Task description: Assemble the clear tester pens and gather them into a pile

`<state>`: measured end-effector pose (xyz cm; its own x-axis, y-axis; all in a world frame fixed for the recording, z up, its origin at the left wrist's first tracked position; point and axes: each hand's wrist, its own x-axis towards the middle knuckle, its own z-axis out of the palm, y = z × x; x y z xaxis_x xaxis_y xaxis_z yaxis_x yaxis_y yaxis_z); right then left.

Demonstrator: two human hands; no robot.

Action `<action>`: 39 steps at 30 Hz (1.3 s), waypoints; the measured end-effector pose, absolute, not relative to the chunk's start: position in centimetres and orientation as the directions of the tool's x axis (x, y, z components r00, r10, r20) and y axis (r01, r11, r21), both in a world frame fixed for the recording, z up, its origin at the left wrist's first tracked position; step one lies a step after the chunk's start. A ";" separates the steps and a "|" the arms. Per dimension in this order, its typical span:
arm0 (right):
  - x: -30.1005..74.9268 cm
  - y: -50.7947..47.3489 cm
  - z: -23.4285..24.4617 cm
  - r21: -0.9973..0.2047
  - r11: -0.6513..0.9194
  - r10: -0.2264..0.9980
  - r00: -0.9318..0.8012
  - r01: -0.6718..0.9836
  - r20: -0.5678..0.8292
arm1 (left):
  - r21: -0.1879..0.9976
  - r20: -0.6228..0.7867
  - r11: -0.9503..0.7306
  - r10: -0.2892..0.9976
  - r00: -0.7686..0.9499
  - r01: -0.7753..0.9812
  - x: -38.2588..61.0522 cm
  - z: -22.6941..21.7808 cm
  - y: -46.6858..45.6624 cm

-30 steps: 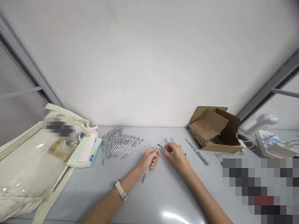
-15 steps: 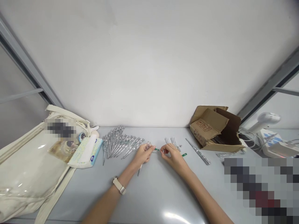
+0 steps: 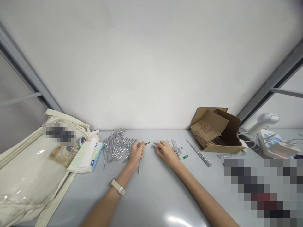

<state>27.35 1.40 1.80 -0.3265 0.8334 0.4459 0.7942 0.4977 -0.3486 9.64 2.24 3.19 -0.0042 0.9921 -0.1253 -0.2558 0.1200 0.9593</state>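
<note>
tester screwdriver [image 3: 138,166] pinched in left hand [image 3: 136,154] beside a pile of testers [image 3: 118,148]; right hand [image 3: 165,151] spread, resting near loose clear parts [image 3: 175,147].

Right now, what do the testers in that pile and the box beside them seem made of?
The testers look like glossy clear plastic handles with shiny metal shafts, judging by their see-through glint, though the exact plastic can't be told. The box looks like matte brown cardboard, with soft creased flaps.
</note>
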 end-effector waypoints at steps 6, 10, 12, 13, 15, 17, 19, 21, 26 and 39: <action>26.0 1.7 1.8 -0.265 0.498 0.836 -0.375 0.826 0.400 | 0.962 -0.130 0.122 0.991 -0.013 -0.245 9.9 2.7 2.5; 26.6 0.4 1.8 -0.357 0.497 0.840 -0.335 0.791 0.427 | 0.965 -0.135 0.134 0.991 0.009 -0.225 10.0 2.6 2.4; 26.9 0.1 1.9 -0.445 0.487 0.851 -0.293 0.752 0.437 | 0.971 -0.124 0.124 0.992 0.012 -0.204 9.9 2.5 2.4; 27.0 0.1 1.9 -0.491 0.482 0.856 -0.271 0.726 0.440 | 0.975 -0.119 0.120 0.993 0.012 -0.189 9.9 2.4 2.3; 27.1 0.1 2.0 -0.570 0.471 0.866 -0.231 0.674 0.443 | 0.981 -0.121 0.121 0.993 0.010 -0.150 9.9 2.3 2.3; 27.2 0.2 2.2 -0.622 0.462 0.874 -0.206 0.632 0.439 | 0.985 -0.138 0.139 0.990 0.018 -0.105 9.9 2.2 2.3; 27.4 0.2 2.4 -0.649 0.456 0.881 -0.205 0.608 0.426 | 0.985 -0.157 0.159 0.987 0.031 -0.074 9.9 2.3 2.2; 27.5 0.2 2.6 -0.666 0.451 0.886 -0.211 0.594 0.412 | 0.984 -0.167 0.169 0.985 0.046 -0.061 9.9 2.3 2.1; 27.7 0.1 2.9 -0.720 0.430 0.899 -0.184 0.544 0.398 | 0.985 -0.160 0.163 0.985 0.068 -0.052 10.0 2.2 2.1; 27.5 0.1 3.0 -0.734 0.455 0.887 -0.187 0.505 0.421 | 0.995 -0.096 0.092 0.987 0.130 0.037 10.0 1.1 2.4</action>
